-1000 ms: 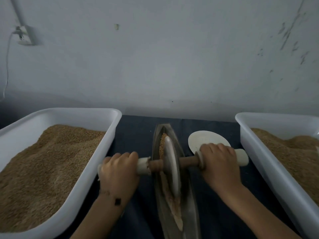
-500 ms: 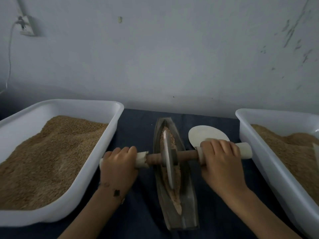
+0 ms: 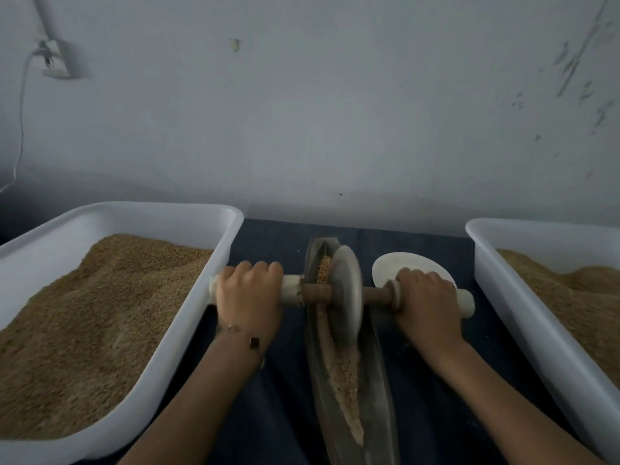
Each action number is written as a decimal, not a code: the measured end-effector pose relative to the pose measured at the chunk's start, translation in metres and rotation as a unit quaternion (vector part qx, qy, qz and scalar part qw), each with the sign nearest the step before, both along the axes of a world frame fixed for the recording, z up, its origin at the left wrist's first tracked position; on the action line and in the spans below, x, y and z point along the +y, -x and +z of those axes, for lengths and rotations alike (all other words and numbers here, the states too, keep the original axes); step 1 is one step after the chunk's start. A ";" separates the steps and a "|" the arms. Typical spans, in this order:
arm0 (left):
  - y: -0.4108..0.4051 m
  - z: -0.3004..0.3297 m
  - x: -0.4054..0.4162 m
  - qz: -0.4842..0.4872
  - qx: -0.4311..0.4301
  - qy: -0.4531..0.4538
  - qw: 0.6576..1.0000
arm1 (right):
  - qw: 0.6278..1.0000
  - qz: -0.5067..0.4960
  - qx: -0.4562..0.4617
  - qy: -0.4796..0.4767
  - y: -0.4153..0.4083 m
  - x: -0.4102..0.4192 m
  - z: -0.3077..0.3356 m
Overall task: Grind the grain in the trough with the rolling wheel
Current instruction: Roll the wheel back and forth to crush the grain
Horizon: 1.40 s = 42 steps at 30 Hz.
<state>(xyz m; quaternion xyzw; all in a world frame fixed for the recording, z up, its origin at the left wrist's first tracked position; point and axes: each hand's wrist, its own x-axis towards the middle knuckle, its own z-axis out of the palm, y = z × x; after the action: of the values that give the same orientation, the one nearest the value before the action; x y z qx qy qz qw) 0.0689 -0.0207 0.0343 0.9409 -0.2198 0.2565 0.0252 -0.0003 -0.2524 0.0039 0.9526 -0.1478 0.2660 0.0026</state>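
Both bare forearms reach in from the lower edge, the left from about 7 o'clock and the right from about 5 o'clock, converging toward the centre. The left hand (image 3: 249,293) lies palm down, knuckles up, with its fingers curled over the pale end of the wooden axle handle (image 3: 290,290). A thin chain bracelet with a dark charm (image 3: 254,342) circles the left wrist. The right hand (image 3: 423,302) mirrors it at 3 o'clock of centre, fingers wrapped over the axle's opposite pale end, wrist straight.
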 end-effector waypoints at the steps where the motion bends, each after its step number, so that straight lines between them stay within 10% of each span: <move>1: -0.011 -0.001 -0.004 0.020 0.010 0.013 1.000 | 1.000 -0.006 -0.007 0.012 -0.012 -0.002 0.002; 20: 0.088 -0.006 0.055 -0.060 -0.095 0.094 0.989 | 0.987 0.072 -0.140 0.042 0.103 0.023 0.009; 33: -0.022 -0.021 0.007 0.025 0.052 0.085 0.995 | 0.990 0.014 -0.107 0.092 -0.013 0.013 0.016; 42: 0.070 -0.010 0.041 -0.039 -0.054 0.083 0.994 | 0.984 0.048 -0.172 -0.006 0.076 0.025 0.001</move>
<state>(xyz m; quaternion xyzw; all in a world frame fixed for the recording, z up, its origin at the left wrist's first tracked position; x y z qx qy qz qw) -0.0012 0.0202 0.0245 0.9112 -0.2351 0.3230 0.1009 -0.0767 -0.2279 0.0047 0.8987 -0.1021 0.4245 -0.0412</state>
